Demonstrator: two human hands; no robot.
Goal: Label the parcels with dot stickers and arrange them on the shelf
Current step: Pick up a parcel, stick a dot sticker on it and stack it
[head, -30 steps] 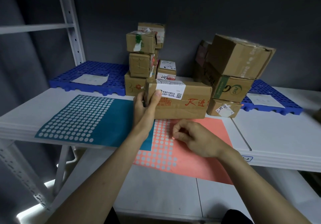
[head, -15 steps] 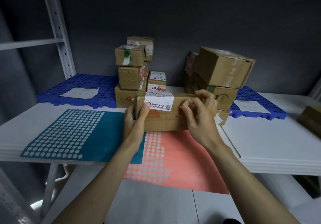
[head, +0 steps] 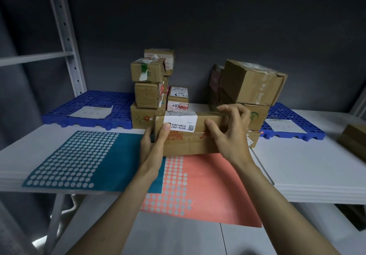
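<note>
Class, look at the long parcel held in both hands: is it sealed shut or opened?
Sealed shut, as far as shows. The long parcel has no raised flaps, and a white label wraps over its top front edge. Its far side is hidden.

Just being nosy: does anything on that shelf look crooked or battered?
Yes. The big box topping the right stack sits tilted, its upper flaps crumpled. The red sticker sheet overhangs the shelf edge.

A teal sticker sheet [head: 83,157] is showing rows of pale dots, and a salmon-pink sheet [head: 210,187] is carrying the same dotted pattern. Brown cardboard parcels [head: 251,82] are sitting between blue perforated mats [head: 95,104] on the white shelf [head: 309,161].
</note>
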